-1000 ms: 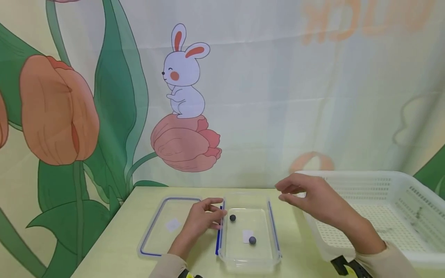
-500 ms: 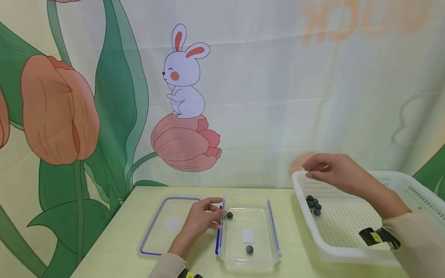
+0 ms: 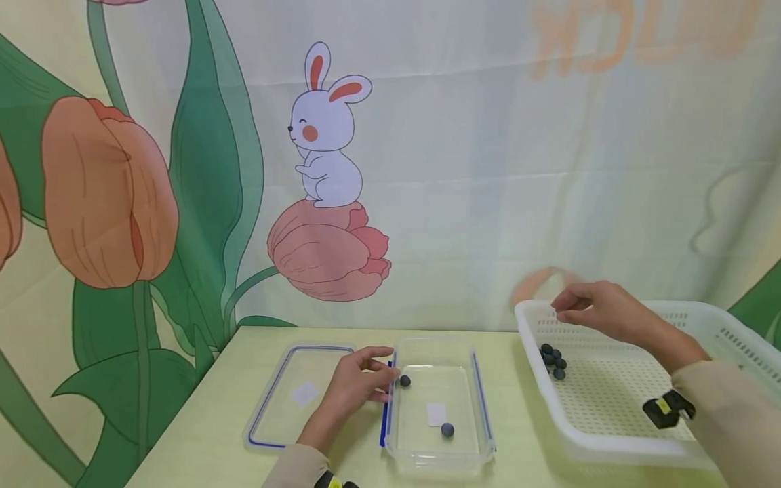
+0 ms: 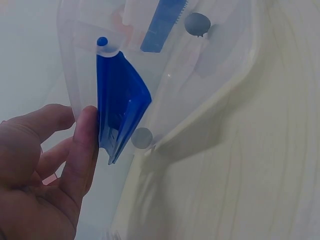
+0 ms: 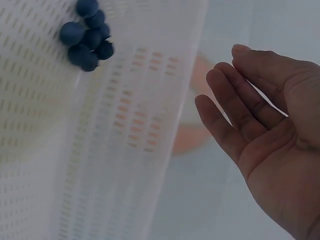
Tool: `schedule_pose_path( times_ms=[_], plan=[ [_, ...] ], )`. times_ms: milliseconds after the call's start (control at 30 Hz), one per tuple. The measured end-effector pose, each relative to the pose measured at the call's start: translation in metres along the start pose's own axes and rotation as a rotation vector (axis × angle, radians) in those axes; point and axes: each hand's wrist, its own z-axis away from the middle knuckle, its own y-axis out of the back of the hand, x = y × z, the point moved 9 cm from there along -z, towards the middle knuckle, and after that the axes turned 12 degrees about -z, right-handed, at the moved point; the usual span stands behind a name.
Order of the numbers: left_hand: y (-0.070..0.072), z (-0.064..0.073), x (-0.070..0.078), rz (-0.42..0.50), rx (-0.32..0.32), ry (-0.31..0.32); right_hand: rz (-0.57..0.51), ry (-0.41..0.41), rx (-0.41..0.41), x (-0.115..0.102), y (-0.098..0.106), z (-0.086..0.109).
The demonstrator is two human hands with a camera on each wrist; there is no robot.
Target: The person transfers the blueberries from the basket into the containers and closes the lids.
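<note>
My left hand (image 3: 356,385) grips the left wall of a clear plastic box (image 3: 481,400), thumb at the rim and fingers outside. The left wrist view shows the fingers beside the box's blue latch (image 4: 120,100). Inside lie two blueberries, one (image 3: 405,381) near my thumb and another (image 3: 447,430) towards the front. Over the back left rim of a white perforated basket (image 3: 586,442) hovers my right hand (image 3: 610,313), fingers loosely bent and nothing in them. Several blueberries (image 5: 90,40) cluster in the basket against its left wall.
A clear lid (image 3: 262,407) with a blue seal lies left of the box. A white label (image 3: 436,413) shows at the box's bottom. Behind the pale yellow table (image 3: 201,434) hangs a printed curtain (image 3: 439,203).
My right hand has moved from beside the box to over the basket, uncovering the blueberries there, then dropped slightly. The blueberries in the box have shifted slightly. My left hand stays put.
</note>
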Motion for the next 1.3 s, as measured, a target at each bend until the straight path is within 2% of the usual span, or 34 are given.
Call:
schedule_pose_path(
  times_ms=[267,467,600,800,1033,1300],
  plan=[
    [-0.001,0.000,0.000,0.003,-0.001,0.000,-0.084,-0.044,-0.073,0.034,-0.014,0.001],
    [-0.001,0.000,0.000,0.016,-0.010,-0.008,-0.115,-0.086,-0.125,0.053,-0.027,0.002],
    [-0.001,0.000,0.000,0.019,-0.011,-0.012,-0.146,-0.085,-0.180,0.063,-0.037,0.002],
    [-0.001,-0.001,0.000,0.015,-0.011,-0.010,-0.188,-0.070,-0.258,0.069,-0.048,0.003],
    [-0.001,0.000,0.000,0.014,-0.009,-0.009,-0.163,-0.080,-0.307,0.075,-0.058,0.004],
    [0.000,0.000,-0.001,0.013,-0.006,-0.005,-0.152,-0.048,-0.361,0.072,-0.065,0.007]
  ],
)
